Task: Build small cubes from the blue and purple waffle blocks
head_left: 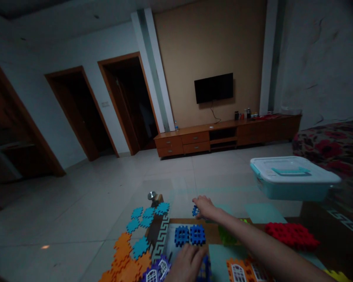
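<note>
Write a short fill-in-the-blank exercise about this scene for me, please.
The right hand pinches a small ____ plastic interlocking block.
The left hand lies just right of a ____ interlocking block printed with white windows.
A teal plastic storage box with a white lid sits to the ____ of both hands.
A black flat-screen television hangs on the ____ above a wooden cabinet.

blue; purple; right; wall

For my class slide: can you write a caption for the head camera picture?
Right hand holds a small blue block; left hand sits by two blue blocks.
</note>
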A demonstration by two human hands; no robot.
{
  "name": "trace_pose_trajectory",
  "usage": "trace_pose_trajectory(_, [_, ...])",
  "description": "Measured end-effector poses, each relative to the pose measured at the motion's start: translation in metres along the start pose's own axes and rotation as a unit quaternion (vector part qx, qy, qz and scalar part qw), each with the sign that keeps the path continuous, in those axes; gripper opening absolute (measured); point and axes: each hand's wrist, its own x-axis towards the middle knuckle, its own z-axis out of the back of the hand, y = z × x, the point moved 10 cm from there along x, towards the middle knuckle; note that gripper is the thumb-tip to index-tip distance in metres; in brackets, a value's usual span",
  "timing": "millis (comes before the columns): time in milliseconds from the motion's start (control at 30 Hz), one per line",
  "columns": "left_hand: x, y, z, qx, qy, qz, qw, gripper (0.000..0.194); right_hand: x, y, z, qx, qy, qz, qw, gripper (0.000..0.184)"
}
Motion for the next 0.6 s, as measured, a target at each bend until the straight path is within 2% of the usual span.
trace_pose_trajectory(33, [-0.001, 0.007, 0.021, -0.005, -0.030, 0.001, 1.000, 0.076, -0.002, 0.003, 0.001, 0.000, -0.003, 0.000, 1.000, 0.037])
trace_pose_trajectory(67, [-0.003, 0.015, 0.042, -0.011, -0.066, 0.008, 0.998, 0.080, -0.004, 0.005, 0.002, 0.001, -0.007, 0.001, 1.000, 0.037])
trace_pose_trajectory(133, [-0.005, 0.031, 0.072, -0.023, -0.120, 0.025, 0.992, 0.081, -0.009, 0.008, 0.007, 0.007, -0.015, 0.005, 1.000, 0.040])
trace_pose_trajectory(167, [-0.005, 0.039, 0.080, -0.026, -0.131, 0.035, 0.990, 0.078, -0.010, 0.009, 0.010, 0.013, -0.020, 0.008, 1.000, 0.043])
trace_pose_trajectory(233, [-0.001, 0.050, 0.085, -0.025, -0.129, 0.053, 0.990, 0.076, -0.014, 0.011, 0.016, 0.029, -0.027, 0.022, 0.999, 0.050])
trace_pose_trajectory(400, [0.009, 0.063, 0.078, -0.015, -0.096, 0.073, 0.993, 0.080, -0.030, 0.021, 0.031, 0.071, -0.049, 0.086, 0.993, 0.056])
trace_pose_trajectory(600, [0.010, 0.071, 0.072, -0.029, -0.083, 0.067, 0.994, 0.078, -0.065, 0.038, 0.028, 0.108, -0.049, 0.151, 0.981, 0.058])
